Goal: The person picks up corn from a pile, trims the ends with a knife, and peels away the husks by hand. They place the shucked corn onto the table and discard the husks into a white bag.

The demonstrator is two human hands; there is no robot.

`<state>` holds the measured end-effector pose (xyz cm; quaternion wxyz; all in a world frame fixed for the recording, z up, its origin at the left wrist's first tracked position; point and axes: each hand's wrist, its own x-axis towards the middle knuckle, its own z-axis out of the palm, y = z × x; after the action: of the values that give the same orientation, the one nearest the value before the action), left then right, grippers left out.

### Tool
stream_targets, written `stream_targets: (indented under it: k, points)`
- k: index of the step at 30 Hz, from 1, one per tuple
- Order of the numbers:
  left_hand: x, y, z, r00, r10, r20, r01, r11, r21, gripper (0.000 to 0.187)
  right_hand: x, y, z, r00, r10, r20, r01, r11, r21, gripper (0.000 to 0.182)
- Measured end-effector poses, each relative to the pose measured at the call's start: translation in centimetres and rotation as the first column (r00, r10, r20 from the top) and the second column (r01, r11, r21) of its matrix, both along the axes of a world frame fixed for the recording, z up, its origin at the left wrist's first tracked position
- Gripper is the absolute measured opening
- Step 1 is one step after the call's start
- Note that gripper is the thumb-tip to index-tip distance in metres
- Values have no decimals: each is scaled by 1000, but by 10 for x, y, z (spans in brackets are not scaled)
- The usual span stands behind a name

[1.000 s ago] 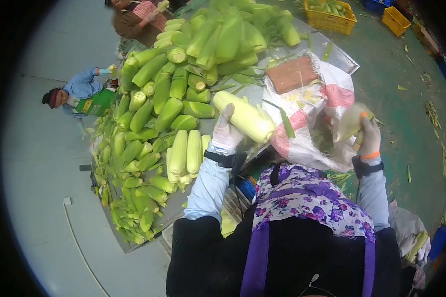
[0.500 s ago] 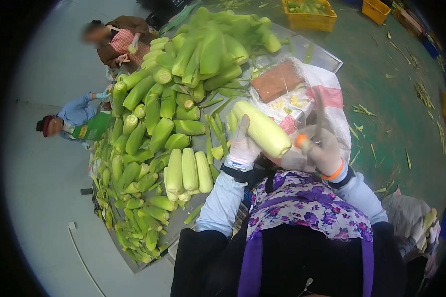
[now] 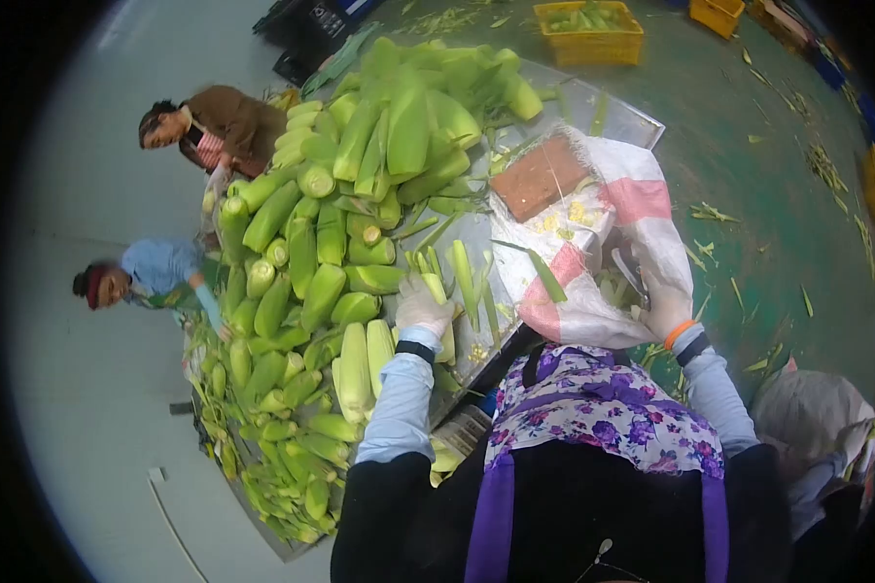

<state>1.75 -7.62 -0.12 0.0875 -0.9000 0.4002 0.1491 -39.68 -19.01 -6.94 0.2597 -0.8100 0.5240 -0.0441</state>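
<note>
My gloved left hand (image 3: 423, 307) is down on the metal table (image 3: 593, 102), closed over a pale trimmed corn cob (image 3: 445, 342). The cob lies just right of a short row of trimmed cobs (image 3: 363, 358). My gloved right hand (image 3: 665, 309), with an orange band at the wrist, grips a knife (image 3: 632, 276). Its blade hangs over the open white and pink sack (image 3: 642, 199) at the table's right edge. Loose green husk strips (image 3: 467, 277) lie between my hands.
A big heap of green unhusked corn (image 3: 399, 126) covers the table's far and left parts. A brown board (image 3: 540, 175) rests by the sack. Two other people (image 3: 214, 126) (image 3: 151, 277) work at the left side. Yellow crates (image 3: 593, 24) stand on the green floor beyond.
My left hand has brought the trimmed cob from chest height down to the table beside the row. My right hand with the knife has dropped toward the sack. The view has tilted left.
</note>
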Motion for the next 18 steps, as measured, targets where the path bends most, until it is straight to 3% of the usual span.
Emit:
stream_targets:
  k: [3,5,7,9,10,12,13,14,15,16,17,18]
  points:
    - [23,-44,13,956,-220,192,284,852,-440,90,5,6,-4,997,65,47,-54,979,-197,70]
    - [43,-103,33,922,-239,305,367,789,-493,87,18,12,18,993,84,85,-60,964,-259,63]
    - [79,-172,32,892,-239,383,398,817,-417,89,29,17,38,991,83,109,-48,954,-297,53]
    - [104,-211,28,924,-262,278,354,860,-368,96,27,24,24,998,25,65,-8,969,-248,53]
    - [96,-225,36,919,-240,314,325,911,-255,94,23,28,15,998,-21,58,34,971,-236,53]
    - [92,-248,42,845,-296,445,339,941,-17,98,19,39,41,989,-147,24,147,989,18,48]
    - [102,-248,40,875,-277,396,366,916,-167,100,15,43,72,978,-210,-21,207,936,286,42]
    - [147,-263,7,840,-323,436,449,865,-224,104,7,51,67,965,-260,32,247,944,218,39]
    - [135,-253,29,908,-323,265,403,845,-352,106,0,61,49,954,-289,82,276,951,137,36]
    - [189,-269,-5,884,-440,157,449,709,-545,99,-1,65,20,946,-296,133,306,950,-60,38]
    - [231,-293,-24,676,-728,-113,482,553,-680,87,-4,66,16,952,-286,106,298,946,-127,43]
    - [179,-255,13,754,-616,-227,250,589,-768,78,-5,68,13,957,-279,78,289,938,-193,47]
